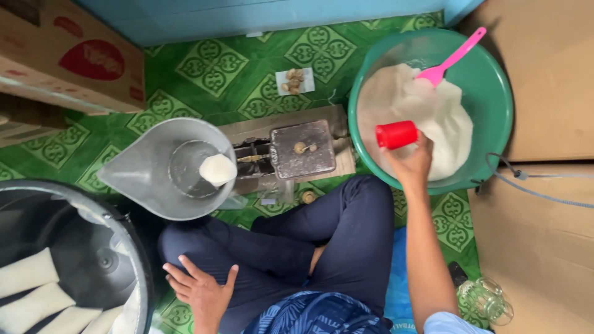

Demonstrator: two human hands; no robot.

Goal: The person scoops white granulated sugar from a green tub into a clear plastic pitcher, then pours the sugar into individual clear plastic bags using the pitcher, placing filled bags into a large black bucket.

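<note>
My right hand holds a small red cup over the near side of a green basin filled with white dough or flour. A pink spatula stands in that white mass. My left hand rests open, palm up, on my left knee and holds nothing. In front of my crossed legs stands a balance scale whose metal scoop pan carries one white lump.
A large dark pot at the lower left holds several white wrapped rolls. Cardboard boxes stand at the upper left and along the right side. A glass jar lies at the lower right. The floor has green patterned covering.
</note>
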